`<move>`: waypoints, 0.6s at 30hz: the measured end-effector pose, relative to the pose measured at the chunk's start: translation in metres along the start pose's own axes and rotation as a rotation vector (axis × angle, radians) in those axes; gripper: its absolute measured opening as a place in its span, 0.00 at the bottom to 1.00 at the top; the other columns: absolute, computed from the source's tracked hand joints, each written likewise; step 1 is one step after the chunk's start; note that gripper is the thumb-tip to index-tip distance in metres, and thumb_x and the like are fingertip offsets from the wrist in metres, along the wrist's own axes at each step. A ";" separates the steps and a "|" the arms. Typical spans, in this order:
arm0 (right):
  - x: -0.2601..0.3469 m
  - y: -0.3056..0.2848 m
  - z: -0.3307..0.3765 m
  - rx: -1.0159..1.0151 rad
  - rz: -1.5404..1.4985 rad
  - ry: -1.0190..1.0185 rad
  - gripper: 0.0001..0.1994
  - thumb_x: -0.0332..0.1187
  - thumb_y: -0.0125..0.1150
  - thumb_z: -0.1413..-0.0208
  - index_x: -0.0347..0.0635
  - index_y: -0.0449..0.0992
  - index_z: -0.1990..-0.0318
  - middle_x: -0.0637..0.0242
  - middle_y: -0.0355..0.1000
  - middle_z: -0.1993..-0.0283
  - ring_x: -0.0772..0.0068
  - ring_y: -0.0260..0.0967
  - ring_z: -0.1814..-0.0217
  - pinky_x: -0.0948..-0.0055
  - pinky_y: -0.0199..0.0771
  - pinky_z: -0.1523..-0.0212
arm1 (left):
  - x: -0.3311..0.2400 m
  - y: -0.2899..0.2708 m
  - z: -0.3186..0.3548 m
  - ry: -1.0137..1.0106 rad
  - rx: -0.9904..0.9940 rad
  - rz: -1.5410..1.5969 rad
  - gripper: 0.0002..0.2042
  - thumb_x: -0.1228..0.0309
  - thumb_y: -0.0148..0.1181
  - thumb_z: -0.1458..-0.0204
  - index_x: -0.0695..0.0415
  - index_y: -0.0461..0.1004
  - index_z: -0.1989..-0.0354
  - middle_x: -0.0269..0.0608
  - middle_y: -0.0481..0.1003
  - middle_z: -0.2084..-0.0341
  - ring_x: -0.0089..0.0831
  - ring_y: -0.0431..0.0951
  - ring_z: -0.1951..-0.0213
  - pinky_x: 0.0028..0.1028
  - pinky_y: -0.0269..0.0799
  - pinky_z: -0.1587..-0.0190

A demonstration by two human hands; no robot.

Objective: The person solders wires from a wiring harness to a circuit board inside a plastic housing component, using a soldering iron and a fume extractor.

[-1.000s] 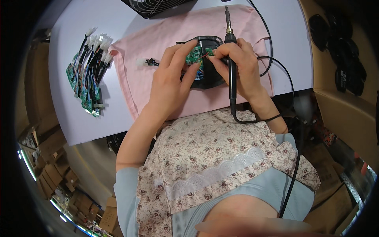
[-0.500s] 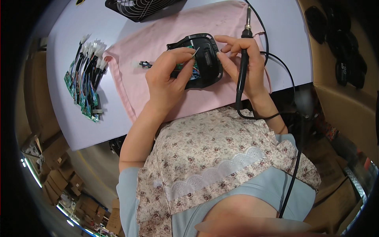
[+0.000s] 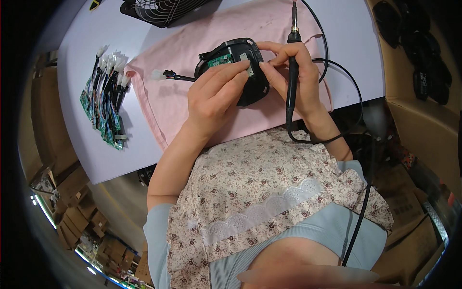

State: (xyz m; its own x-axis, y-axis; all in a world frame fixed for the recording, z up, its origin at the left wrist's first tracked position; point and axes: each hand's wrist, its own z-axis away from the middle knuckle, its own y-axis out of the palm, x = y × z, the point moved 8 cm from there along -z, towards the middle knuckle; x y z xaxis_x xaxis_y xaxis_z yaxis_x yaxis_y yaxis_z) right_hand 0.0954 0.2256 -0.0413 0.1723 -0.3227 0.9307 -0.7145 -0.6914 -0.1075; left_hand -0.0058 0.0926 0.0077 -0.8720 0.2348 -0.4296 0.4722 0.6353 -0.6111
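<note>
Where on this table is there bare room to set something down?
Bare table lies between the pile of circuit boards and the pink cloth, and right of the cloth past the iron's cord. The cloth's near-left part is free too. Its middle is crowded: both hands hold the black housing; the fan blocks the far edge.

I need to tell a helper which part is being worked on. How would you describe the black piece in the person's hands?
On the white table lies a pink cloth. Above it, both hands hold a rounded black housing with a green circuit board inside, unlike the loose boards piled at left.
</note>
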 end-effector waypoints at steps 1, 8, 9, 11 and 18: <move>0.001 0.000 0.000 0.001 0.005 -0.011 0.14 0.22 0.68 0.45 0.39 0.65 0.61 0.57 0.82 0.52 0.82 0.68 0.75 0.79 0.70 0.73 | 0.000 0.000 0.000 -0.001 0.002 -0.001 0.12 0.85 0.69 0.56 0.63 0.80 0.60 0.50 0.84 0.59 0.43 0.85 0.61 0.32 0.81 0.58; 0.000 0.000 0.001 0.002 0.024 -0.016 0.14 0.22 0.69 0.45 0.40 0.65 0.61 0.57 0.82 0.52 0.82 0.67 0.76 0.80 0.69 0.74 | -0.001 0.004 0.001 0.034 0.065 -0.013 0.13 0.82 0.67 0.57 0.64 0.80 0.61 0.50 0.83 0.57 0.42 0.85 0.61 0.31 0.82 0.61; 0.000 0.001 0.002 0.004 0.022 -0.008 0.14 0.22 0.69 0.45 0.39 0.65 0.61 0.57 0.82 0.52 0.82 0.67 0.76 0.80 0.69 0.74 | -0.002 0.005 0.002 0.053 0.071 -0.016 0.14 0.79 0.66 0.59 0.64 0.79 0.61 0.49 0.82 0.56 0.42 0.85 0.60 0.32 0.83 0.61; -0.001 0.001 0.002 0.004 0.020 0.001 0.14 0.22 0.69 0.45 0.39 0.65 0.61 0.58 0.82 0.52 0.82 0.67 0.75 0.80 0.69 0.74 | -0.003 0.004 -0.001 0.040 0.092 -0.018 0.13 0.82 0.67 0.58 0.64 0.79 0.61 0.49 0.83 0.56 0.42 0.85 0.61 0.31 0.82 0.61; -0.004 0.002 0.003 0.001 -0.043 0.014 0.14 0.22 0.70 0.46 0.39 0.68 0.59 0.62 0.81 0.59 0.82 0.71 0.72 0.80 0.72 0.71 | -0.002 0.004 0.000 0.026 0.127 -0.008 0.12 0.84 0.69 0.56 0.64 0.80 0.62 0.49 0.83 0.57 0.42 0.85 0.62 0.31 0.82 0.61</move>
State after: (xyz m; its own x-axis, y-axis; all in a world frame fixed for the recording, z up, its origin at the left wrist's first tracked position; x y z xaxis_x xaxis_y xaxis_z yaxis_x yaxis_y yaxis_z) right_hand 0.0954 0.2237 -0.0460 0.1932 -0.2841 0.9391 -0.7060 -0.7050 -0.0681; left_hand -0.0018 0.0951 0.0060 -0.8780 0.2501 -0.4082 0.4764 0.5396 -0.6942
